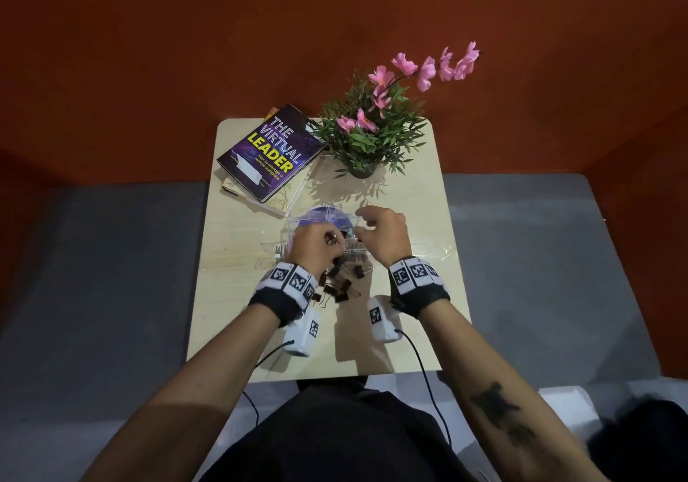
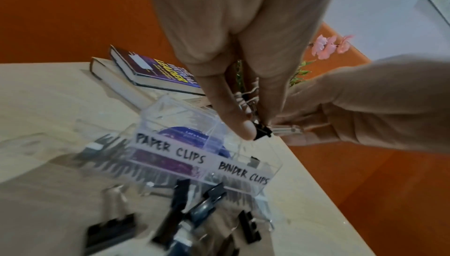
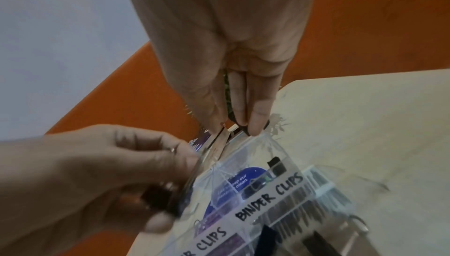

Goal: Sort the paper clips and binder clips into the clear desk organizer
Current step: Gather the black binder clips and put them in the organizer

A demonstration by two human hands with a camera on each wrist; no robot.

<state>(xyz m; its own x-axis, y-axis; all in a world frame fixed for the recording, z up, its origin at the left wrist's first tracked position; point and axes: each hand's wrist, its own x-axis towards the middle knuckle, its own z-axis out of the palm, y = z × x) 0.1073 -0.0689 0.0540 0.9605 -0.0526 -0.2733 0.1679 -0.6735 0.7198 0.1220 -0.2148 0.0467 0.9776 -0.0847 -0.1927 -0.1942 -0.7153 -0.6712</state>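
The clear desk organizer [image 1: 298,223] stands mid-table, labelled PAPER CLIPS [image 2: 170,149] on its left compartment and BINDER CLIPS [image 2: 243,172] on its right. My left hand [image 1: 327,238] hovers over it and pinches a black binder clip [image 2: 262,131]; wire handles of other clips show between its fingers. One binder clip [image 3: 276,166] lies inside the binder compartment. My right hand [image 3: 233,125] grips the organizer's far right rim between thumb and fingers. Several loose black binder clips [image 1: 342,282] are piled on the table in front of the organizer. I see no paper clips.
A stack of books [image 1: 270,154] lies at the table's back left, and a potted plant with pink flowers [image 1: 372,135] stands at the back right. Clear plastic [image 1: 428,252] lies to the right of the organizer. The small table [image 1: 231,288] ends close on both sides.
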